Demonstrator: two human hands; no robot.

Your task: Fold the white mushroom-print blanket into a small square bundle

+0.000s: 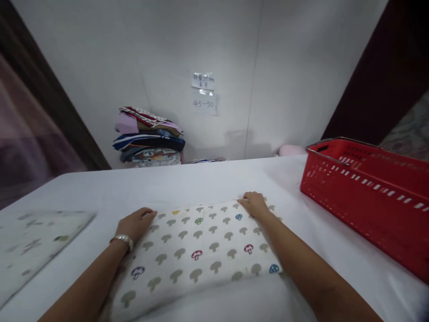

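White table [217, 179] spanning eight o'clock round to four. On it, between three and four, red basket [355, 205], slotted along the side; cannot tell contents, hidden by the wall. At six o'clock, mushroom-print cloth [208, 250], laid out in a flattish rectangle; spreading apparently mostly done, letting go not yet done. At eight o'clock, second printed cloth [33, 243], flat and untouched. At ten, stack of folded fabrics [149, 141], in no visible container. At the mushroom-print cloth's ten o'clock corner, left hand [134, 225], seemingly pinching it between thumb and curled fingers; toward its two o'clock, right hand [256, 205], pinching the edge.
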